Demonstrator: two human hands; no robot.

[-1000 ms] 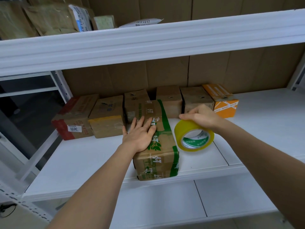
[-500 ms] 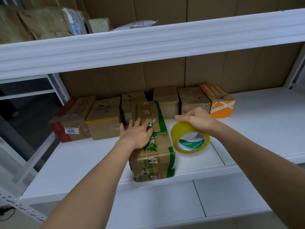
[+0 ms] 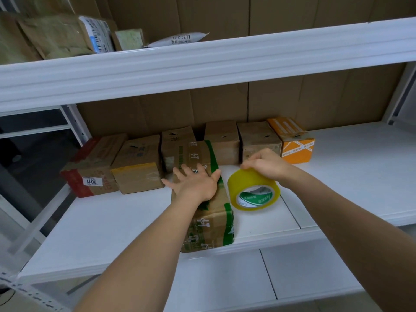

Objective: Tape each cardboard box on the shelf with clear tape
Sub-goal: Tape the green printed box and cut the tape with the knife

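A long cardboard box with green tape (image 3: 209,224) lies lengthwise on the white shelf (image 3: 108,224), its front end at the shelf's edge. My left hand (image 3: 194,182) presses flat on its top with fingers spread. Just right of the box stands a yellowish roll of clear tape (image 3: 253,190) on its edge on the shelf. My right hand (image 3: 264,164) grips the top of the roll. Several more cardboard boxes line the back: a red-edged one (image 3: 90,167), a yellow-taped one (image 3: 137,167), plain brown ones (image 3: 258,140) and an orange one (image 3: 292,140).
The upper shelf's white beam (image 3: 202,64) hangs low over the work area, with packages and envelopes (image 3: 67,37) on top. Cardboard sheets line the back wall. A lower white shelf (image 3: 225,278) lies below. Shelf uprights stand at the left and far right.
My left hand slid slightly back along the box top and spread its fingers wider. The right hand and tape roll stayed beside the box.
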